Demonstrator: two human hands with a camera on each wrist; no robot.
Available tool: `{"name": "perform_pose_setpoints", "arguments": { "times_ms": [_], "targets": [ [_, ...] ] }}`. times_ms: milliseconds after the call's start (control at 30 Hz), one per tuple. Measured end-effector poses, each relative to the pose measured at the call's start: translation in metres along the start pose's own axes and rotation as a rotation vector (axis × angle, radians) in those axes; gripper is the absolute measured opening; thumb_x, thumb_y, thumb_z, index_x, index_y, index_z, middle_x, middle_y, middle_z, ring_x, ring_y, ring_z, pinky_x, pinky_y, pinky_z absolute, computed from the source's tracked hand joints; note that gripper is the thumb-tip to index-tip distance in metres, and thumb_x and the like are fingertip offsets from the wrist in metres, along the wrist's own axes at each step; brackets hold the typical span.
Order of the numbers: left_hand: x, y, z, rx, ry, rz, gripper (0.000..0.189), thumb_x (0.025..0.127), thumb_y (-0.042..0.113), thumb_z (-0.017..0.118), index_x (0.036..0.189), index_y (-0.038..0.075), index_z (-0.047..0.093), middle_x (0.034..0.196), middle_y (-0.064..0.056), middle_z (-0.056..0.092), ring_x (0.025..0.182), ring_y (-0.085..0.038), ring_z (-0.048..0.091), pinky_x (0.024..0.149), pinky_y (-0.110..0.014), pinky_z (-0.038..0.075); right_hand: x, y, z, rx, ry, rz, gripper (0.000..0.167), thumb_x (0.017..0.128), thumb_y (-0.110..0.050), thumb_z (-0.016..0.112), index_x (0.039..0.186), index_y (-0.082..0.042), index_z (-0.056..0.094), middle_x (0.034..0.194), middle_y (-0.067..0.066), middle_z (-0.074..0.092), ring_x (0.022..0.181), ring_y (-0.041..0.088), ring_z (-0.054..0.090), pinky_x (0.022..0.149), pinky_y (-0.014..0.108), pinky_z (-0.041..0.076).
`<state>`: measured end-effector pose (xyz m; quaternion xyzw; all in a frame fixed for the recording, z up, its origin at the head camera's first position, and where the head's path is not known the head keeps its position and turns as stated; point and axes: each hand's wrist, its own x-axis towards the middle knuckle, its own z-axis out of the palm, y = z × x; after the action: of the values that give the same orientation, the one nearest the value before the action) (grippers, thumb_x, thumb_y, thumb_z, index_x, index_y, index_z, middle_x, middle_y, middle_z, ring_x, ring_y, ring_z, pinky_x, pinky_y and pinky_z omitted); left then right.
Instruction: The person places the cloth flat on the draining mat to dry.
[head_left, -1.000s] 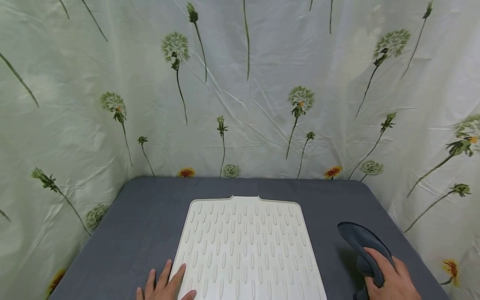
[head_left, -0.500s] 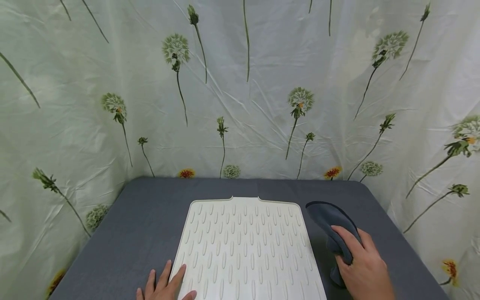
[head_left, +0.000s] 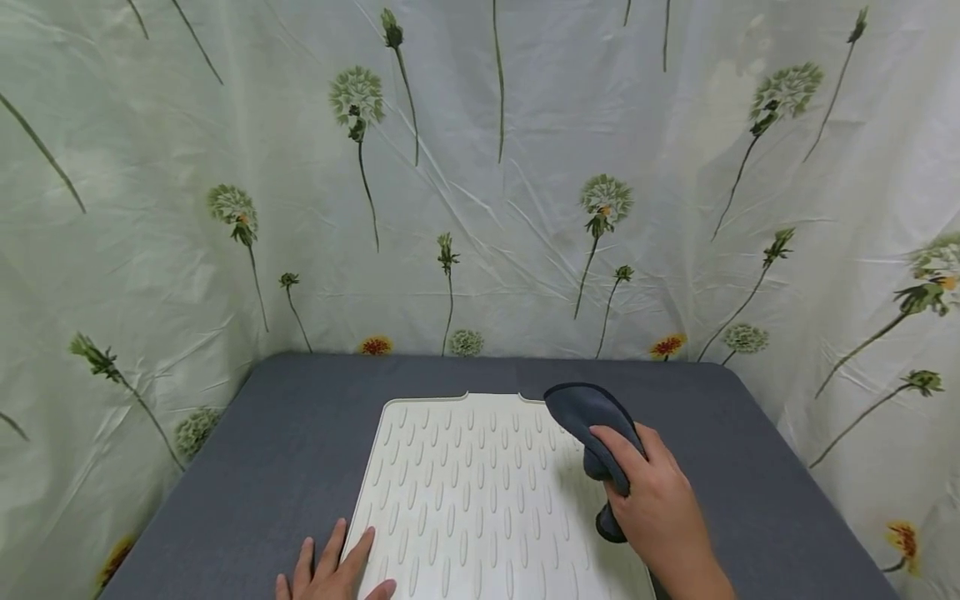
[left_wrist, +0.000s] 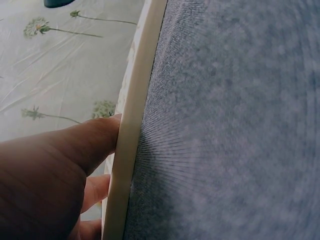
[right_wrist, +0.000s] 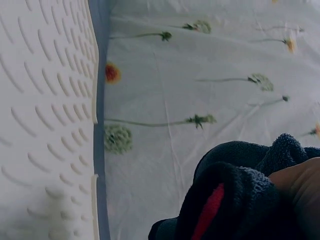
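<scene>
A white tray (head_left: 450,492) with rows of raised oval ribs and a low rim lies on the dark grey table. My left hand (head_left: 326,575) rests at its near left edge, fingers spread. In the left wrist view, fingertips (left_wrist: 112,127) touch the tray's pale side wall (left_wrist: 131,120). My right hand (head_left: 660,500) grips a bunched dark blue cloth (head_left: 588,417) with black edging above the tray's right part, casting a shadow on it. The right wrist view shows the cloth's (right_wrist: 240,195) fuzzy surface and a red strip; most of the right hand is out of that view.
The grey tabletop (head_left: 247,467) extends around the tray. A pale curtain (head_left: 495,200) printed with dandelions hangs close behind the table and along both sides.
My right hand has carried the cloth leftward from the table's right side to over the tray. The left hand and the tray have stayed in place.
</scene>
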<state>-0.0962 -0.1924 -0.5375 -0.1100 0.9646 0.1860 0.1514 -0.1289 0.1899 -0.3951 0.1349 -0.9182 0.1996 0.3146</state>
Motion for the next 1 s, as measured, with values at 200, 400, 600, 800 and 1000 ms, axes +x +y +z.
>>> {"name": "perform_pose_setpoints", "arguments": {
  "times_ms": [200, 400, 600, 800, 1000],
  "targets": [
    [-0.001, 0.0, 0.002, 0.0, 0.026, 0.013, 0.107, 0.069, 0.097, 0.049, 0.149, 0.027, 0.054, 0.163, -0.022, 0.035, 0.145, -0.069, 0.015, 0.103, -0.09, 0.01, 0.01, -0.008, 0.02, -0.017, -0.05, -0.052, 0.075, 0.062, 0.008, 0.092, 0.127, -0.021, 0.068, 0.123, 0.023, 0.061, 0.107, 0.044, 0.065, 0.072, 0.054, 0.06],
    [-0.004, -0.002, 0.004, -0.017, 0.057, 0.022, 0.104, 0.071, 0.097, 0.047, 0.148, 0.028, 0.055, 0.163, -0.02, 0.036, 0.144, -0.069, 0.018, 0.103, -0.09, 0.011, 0.013, -0.015, 0.042, -0.042, -0.141, -0.083, 0.072, 0.065, 0.003, 0.093, 0.127, -0.024, 0.068, 0.122, 0.018, 0.063, 0.104, 0.039, 0.066, 0.063, 0.05, 0.059],
    [-0.004, 0.001, 0.004, -0.029, 0.047, 0.017, 0.104, 0.069, 0.097, 0.049, 0.148, 0.029, 0.055, 0.164, -0.019, 0.035, 0.145, -0.068, 0.016, 0.103, -0.09, 0.009, 0.007, -0.019, 0.063, -0.053, -0.244, -0.065, 0.075, 0.063, 0.003, 0.092, 0.128, -0.026, 0.066, 0.126, 0.014, 0.062, 0.11, 0.035, 0.065, 0.067, 0.048, 0.06],
    [-0.005, 0.002, 0.004, -0.035, 0.06, 0.019, 0.105, 0.068, 0.097, 0.05, 0.148, 0.029, 0.055, 0.164, -0.019, 0.036, 0.146, -0.067, 0.016, 0.104, -0.089, 0.009, -0.003, -0.024, 0.084, -0.045, -0.321, -0.08, 0.075, 0.063, -0.002, 0.093, 0.128, -0.025, 0.065, 0.127, 0.014, 0.062, 0.111, 0.035, 0.065, 0.074, 0.048, 0.061],
    [-0.007, 0.002, 0.004, -0.027, 0.082, 0.021, 0.105, 0.068, 0.097, 0.05, 0.147, 0.028, 0.056, 0.163, -0.02, 0.037, 0.145, -0.068, 0.018, 0.104, -0.089, 0.01, -0.014, -0.034, 0.101, -0.023, -0.515, -0.086, 0.065, 0.072, -0.017, 0.087, 0.132, -0.025, 0.063, 0.125, 0.014, 0.064, 0.112, 0.036, 0.064, 0.088, 0.054, 0.056]
  ]
}}
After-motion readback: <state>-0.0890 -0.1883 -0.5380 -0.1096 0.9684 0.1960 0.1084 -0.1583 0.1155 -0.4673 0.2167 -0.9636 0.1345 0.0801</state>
